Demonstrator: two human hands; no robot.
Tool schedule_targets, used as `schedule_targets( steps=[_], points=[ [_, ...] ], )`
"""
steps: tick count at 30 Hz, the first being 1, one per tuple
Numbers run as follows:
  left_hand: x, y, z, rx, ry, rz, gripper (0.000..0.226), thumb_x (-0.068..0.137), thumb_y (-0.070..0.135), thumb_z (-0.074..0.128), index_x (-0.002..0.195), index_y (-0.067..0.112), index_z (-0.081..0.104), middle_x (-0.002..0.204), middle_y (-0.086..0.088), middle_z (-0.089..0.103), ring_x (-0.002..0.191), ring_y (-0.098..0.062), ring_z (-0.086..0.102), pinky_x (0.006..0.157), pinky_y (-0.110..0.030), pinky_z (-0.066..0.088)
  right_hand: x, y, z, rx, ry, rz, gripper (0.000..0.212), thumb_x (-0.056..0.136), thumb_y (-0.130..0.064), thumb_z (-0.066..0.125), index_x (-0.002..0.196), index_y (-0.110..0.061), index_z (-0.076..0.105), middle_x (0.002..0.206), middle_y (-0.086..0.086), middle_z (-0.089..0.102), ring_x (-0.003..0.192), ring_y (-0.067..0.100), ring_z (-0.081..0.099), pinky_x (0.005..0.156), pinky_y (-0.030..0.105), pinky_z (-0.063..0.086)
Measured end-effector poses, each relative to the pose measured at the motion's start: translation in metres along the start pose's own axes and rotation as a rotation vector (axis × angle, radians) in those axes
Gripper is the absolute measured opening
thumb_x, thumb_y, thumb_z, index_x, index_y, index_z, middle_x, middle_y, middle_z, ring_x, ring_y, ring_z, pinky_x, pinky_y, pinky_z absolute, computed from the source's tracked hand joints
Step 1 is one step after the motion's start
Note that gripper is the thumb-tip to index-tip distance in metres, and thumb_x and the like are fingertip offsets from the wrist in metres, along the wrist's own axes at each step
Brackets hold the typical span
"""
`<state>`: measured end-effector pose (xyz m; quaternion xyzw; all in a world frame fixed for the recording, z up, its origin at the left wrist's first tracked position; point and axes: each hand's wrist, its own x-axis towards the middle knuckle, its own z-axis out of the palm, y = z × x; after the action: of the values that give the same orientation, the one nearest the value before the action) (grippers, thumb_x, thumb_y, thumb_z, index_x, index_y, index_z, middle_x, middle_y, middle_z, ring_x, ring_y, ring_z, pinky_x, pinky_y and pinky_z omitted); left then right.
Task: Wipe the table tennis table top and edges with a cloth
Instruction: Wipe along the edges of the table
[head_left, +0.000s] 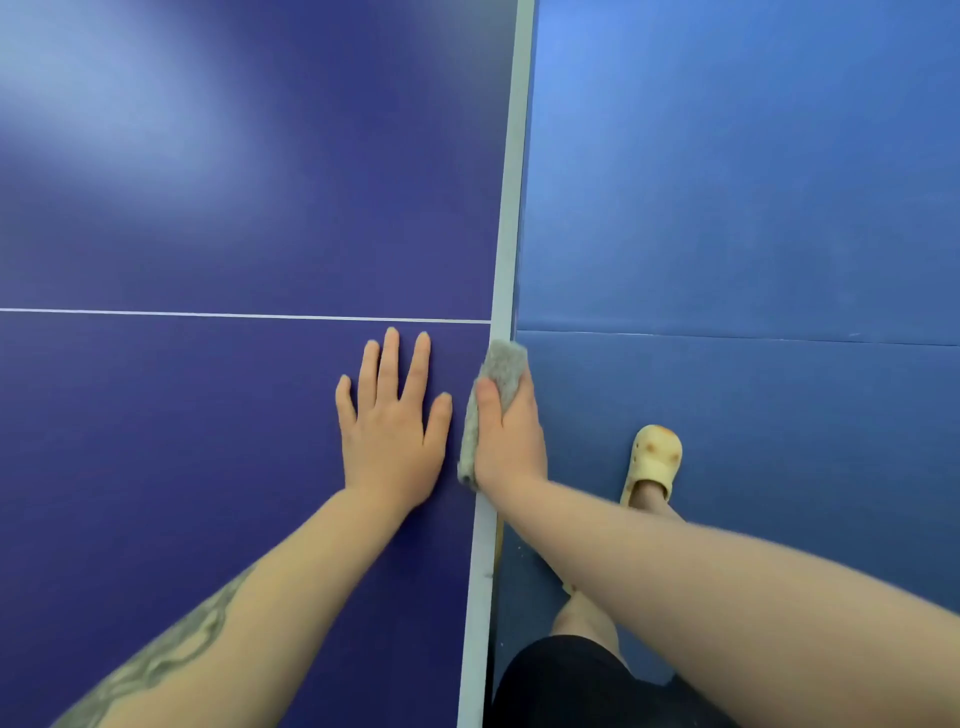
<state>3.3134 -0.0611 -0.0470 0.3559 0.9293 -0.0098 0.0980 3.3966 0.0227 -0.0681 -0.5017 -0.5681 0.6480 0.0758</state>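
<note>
While the right hand (511, 441) clamps the grey cloth (496, 384) over the table's right edge (506, 234), left hand (392, 421) flat, the cloth may slip off floorward.

The floor (753, 208) is blue and smooth, and it fills the right side of the view. A thin line (727, 336) runs across it, like a seam where two floor mats meet. Light shines on the floor near the top, so it looks paler blue there and a bit darker lower down. The floor looks darkest in the shade right beside the big dark blue counter (208, 234).
</note>
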Motion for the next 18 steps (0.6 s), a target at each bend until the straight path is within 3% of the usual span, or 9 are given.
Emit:
schedule_targets(
  steps=[4,9,15,18],
  points=[
    [0.038,0.016,-0.001,0.007,0.005,0.011,0.062,0.095,0.048,0.006,0.155,0.034,-0.003,0.164,0.001,-0.005,0.150,-0.018,-0.009,0.119,-0.051,-0.001,0.031,-0.014,-0.001,0.027,0.029,-0.013,0.056,0.103,-0.051,0.035,0.154,-0.033,0.022,0.149,-0.008,0.044,0.128,0.017,0.050,0.103,0.037,0.044],
    [0.053,0.023,-0.002,-0.009,0.047,0.022,0.062,0.095,0.048,0.005,0.155,0.035,0.000,0.164,0.004,-0.002,0.151,-0.017,-0.007,0.120,-0.049,-0.002,-0.027,0.017,0.000,-0.001,0.004,0.040,0.062,0.101,-0.056,0.034,0.156,-0.037,0.014,0.154,-0.012,0.038,0.134,0.014,0.045,0.106,0.040,0.043],
    [0.054,0.023,-0.002,-0.005,0.045,0.015,0.063,0.095,0.048,0.006,0.156,0.034,0.005,0.164,0.002,0.002,0.151,-0.018,-0.003,0.120,-0.050,0.003,0.059,-0.031,-0.002,0.042,0.016,-0.028,0.058,0.102,-0.052,0.036,0.154,-0.031,0.023,0.151,-0.008,0.042,0.132,0.016,0.047,0.107,0.037,0.041],
    [0.053,0.024,-0.002,0.008,0.059,0.016,0.063,0.095,0.047,0.009,0.156,0.032,0.010,0.164,0.000,0.008,0.151,-0.019,0.003,0.119,-0.050,0.006,0.055,-0.027,-0.003,0.061,0.005,-0.023,0.058,0.102,-0.054,0.035,0.155,-0.033,0.022,0.152,-0.010,0.041,0.133,0.014,0.047,0.108,0.038,0.041]
  ],
)
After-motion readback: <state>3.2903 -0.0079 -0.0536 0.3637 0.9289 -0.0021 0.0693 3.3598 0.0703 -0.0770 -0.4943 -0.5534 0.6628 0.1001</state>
